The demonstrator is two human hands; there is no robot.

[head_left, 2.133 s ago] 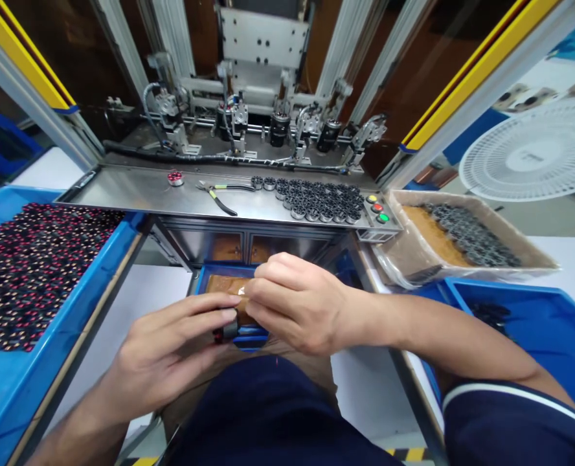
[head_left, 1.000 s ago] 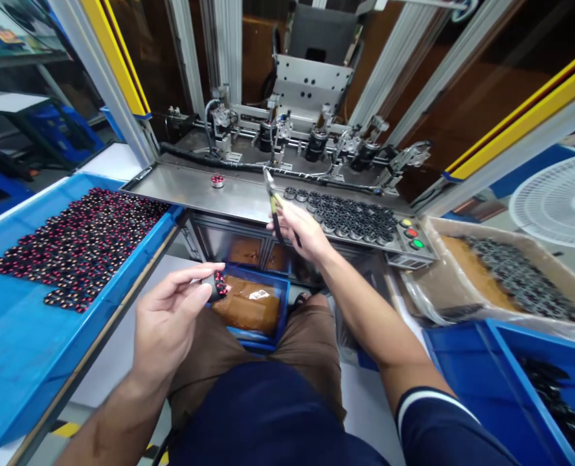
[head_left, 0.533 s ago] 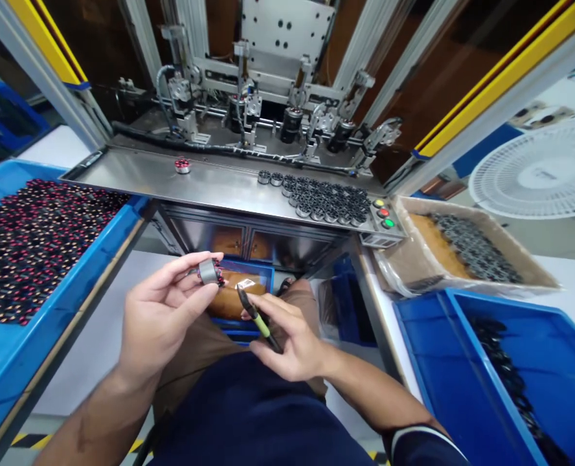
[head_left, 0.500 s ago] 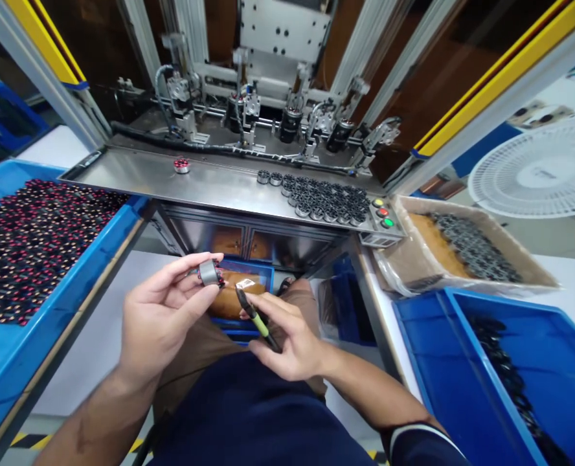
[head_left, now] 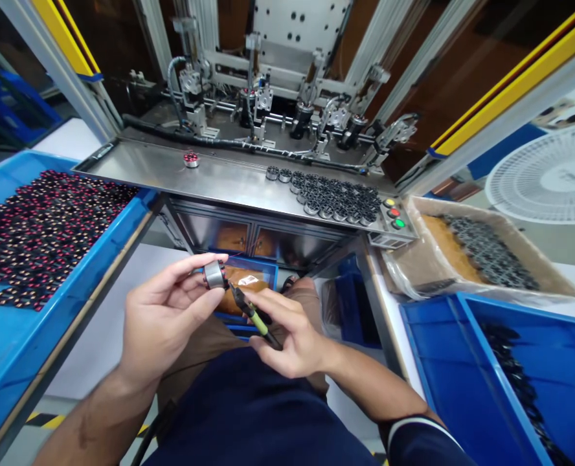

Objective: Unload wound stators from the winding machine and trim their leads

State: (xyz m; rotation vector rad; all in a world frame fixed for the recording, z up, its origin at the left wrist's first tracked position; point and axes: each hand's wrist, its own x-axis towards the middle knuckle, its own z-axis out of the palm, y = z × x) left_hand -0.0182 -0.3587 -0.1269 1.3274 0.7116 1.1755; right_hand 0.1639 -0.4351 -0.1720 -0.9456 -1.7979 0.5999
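Observation:
My left hand pinches a small grey round motor part with red windings between thumb and fingertips, held over my lap. My right hand grips green-handled pliers, whose dark tips point up-left and almost touch the part. Both hands hover above a small blue bin with brown contents between my knees.
A steel shelf carries one red-wound part and several dark ring parts, with coloured buttons at its right end. A blue tray of red-wound parts lies left; a lined cardboard box and blue bins lie right. A white fan stands far right.
My right hand took the pliers from the steel shelf and brought them down to the part in my left hand. In the last half second the tips edged closer.

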